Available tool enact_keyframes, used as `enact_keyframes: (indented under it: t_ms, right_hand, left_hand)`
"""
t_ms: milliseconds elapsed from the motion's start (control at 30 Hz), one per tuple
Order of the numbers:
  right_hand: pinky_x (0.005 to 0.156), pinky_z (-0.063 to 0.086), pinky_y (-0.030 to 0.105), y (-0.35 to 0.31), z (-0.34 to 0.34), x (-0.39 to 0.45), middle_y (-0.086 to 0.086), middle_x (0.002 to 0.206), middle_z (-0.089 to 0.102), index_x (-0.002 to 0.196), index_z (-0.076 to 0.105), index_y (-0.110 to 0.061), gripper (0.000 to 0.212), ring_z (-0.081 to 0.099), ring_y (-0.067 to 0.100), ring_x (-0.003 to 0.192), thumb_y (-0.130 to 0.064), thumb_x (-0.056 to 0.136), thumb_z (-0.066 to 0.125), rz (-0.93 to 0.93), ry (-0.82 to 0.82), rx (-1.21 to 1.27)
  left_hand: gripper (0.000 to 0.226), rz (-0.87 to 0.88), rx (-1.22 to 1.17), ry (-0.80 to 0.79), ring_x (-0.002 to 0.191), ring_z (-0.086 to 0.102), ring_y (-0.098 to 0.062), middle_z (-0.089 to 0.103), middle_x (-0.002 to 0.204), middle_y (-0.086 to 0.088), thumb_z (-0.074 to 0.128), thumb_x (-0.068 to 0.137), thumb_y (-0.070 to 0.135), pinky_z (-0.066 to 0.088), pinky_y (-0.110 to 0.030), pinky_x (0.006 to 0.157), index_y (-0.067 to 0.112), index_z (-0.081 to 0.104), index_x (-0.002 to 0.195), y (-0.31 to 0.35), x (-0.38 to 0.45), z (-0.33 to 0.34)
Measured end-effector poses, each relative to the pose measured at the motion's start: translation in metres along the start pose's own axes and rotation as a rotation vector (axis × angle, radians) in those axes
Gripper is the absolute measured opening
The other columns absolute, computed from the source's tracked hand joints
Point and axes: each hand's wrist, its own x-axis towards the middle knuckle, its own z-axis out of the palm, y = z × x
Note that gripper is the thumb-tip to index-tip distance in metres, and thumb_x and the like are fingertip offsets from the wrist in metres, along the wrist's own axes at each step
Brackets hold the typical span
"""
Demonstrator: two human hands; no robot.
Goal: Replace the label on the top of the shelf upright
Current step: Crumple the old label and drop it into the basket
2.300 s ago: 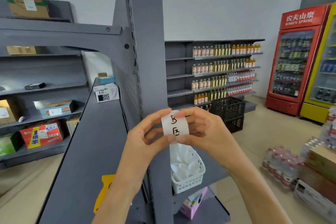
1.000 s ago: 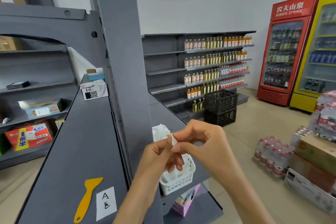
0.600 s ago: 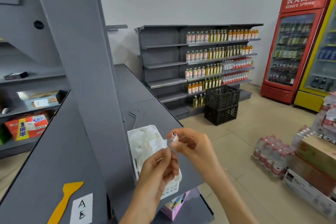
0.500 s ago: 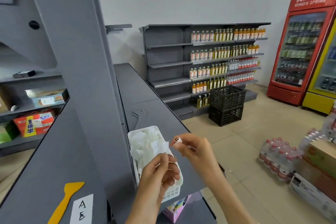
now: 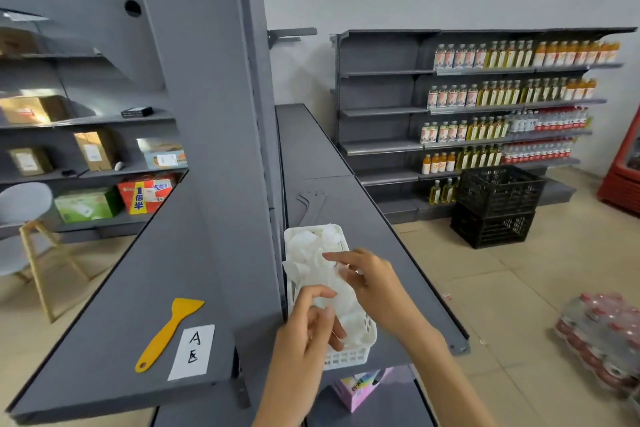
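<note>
The grey shelf upright (image 5: 211, 121) rises through the middle of the view; its top is out of frame. A white label (image 5: 192, 352) with black handwriting lies flat on the grey shelf board (image 5: 114, 322), next to a yellow plastic scraper (image 5: 167, 332). Both my hands hover over a white plastic basket (image 5: 349, 354) full of crumpled white paper scraps. My right hand (image 5: 367, 282) has its fingers spread just above the scraps. Closer to me, my left hand (image 5: 310, 326) is loosely curled over the basket's near end and holds nothing I can see.
The basket stands on a second grey shelf board (image 5: 388, 253) right of the upright. A pink box (image 5: 360, 388) sits on the level below. Black crates (image 5: 495, 204), a bottle-stocked shelf (image 5: 502, 97), shrink-wrapped bottle packs (image 5: 599, 333) and a chair (image 5: 24, 218) stand around.
The old label I held in both hands got crumpled, and my hands dropped to the basket. My right fingers have spread apart over the scraps. My view tilted down and left.
</note>
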Motion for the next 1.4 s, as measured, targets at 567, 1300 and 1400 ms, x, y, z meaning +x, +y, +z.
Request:
enact_keyframes:
  t_ms: [567,1300,1400]
  right_hand:
    - [0.088,0.046,0.01,0.004,0.003,0.007,-0.002,0.117,0.072,0.097,0.074,-0.018,0.041,0.064,0.014,0.113,0.014,0.091,0.048,-0.005,0.109,-0.007]
    - [0.071,0.057,0.029,-0.193,0.025,-0.043,-0.001,0.075,0.068,0.092,0.066,-0.015,0.043,0.067,0.018,0.075,0.015,0.08,0.037,-0.236,0.128,0.259]
    - [0.076,0.057,0.036,-0.207,0.048,-0.039,-0.006,0.081,0.071,0.101,0.065,-0.026,0.05,0.069,0.006,0.085,0.014,0.085,0.038,-0.158,-0.01,0.073]
  left_hand:
    - [0.022,0.062,0.046,-0.011,0.065,0.067,-0.02,0.069,0.071,-0.01,0.049,0.102,0.018,0.05,-0.013,0.064,0.019,0.068,0.091,-0.008,-0.011,-0.012]
    - [0.025,0.249,-0.232,-0.076,0.057,0.061,-0.016,0.07,0.067,-0.013,0.048,0.101,0.023,0.042,-0.011,0.057,0.016,0.072,0.099,-0.005,-0.02,-0.166]
    - [0.024,0.202,-0.152,-0.066,0.061,0.062,-0.017,0.07,0.068,-0.005,0.048,0.098,0.023,0.044,-0.017,0.059,0.021,0.071,0.096,-0.02,-0.016,-0.19]
